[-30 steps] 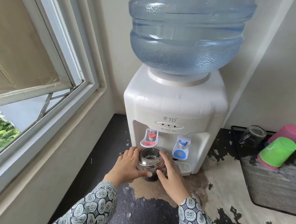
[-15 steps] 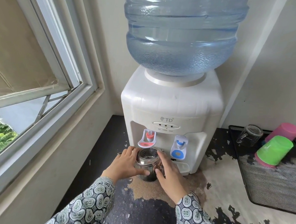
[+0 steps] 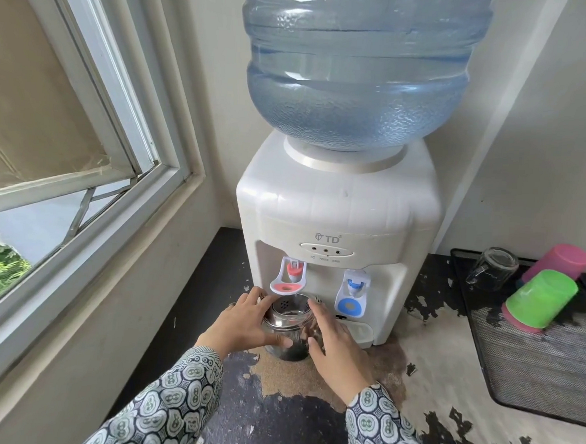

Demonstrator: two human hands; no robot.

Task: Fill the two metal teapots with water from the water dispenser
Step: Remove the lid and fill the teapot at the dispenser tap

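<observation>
A shiny metal teapot (image 3: 288, 328) stands on the worn counter under the red tap (image 3: 288, 279) of the white water dispenser (image 3: 337, 207). Its top is open and a perforated strainer shows inside. My left hand (image 3: 244, 325) wraps the pot's left side, thumb across its front. My right hand (image 3: 332, 344) holds the right side with fingers along the wall and thumb at the front. The blue tap (image 3: 350, 294) is to the right. A big blue water bottle (image 3: 359, 64) sits on top. Only one teapot is in view.
A black mesh tray (image 3: 533, 370) at the right carries a glass mug (image 3: 493, 268), a green cup (image 3: 540, 300) and a pink cup (image 3: 560, 260) lying on their sides. A window frame (image 3: 91, 189) runs along the left. The counter's (image 3: 430, 367) coating is peeling.
Both hands stay on the teapot under the red tap, with the right fingers spread a little wider. The camera view has tilted slightly upward.
</observation>
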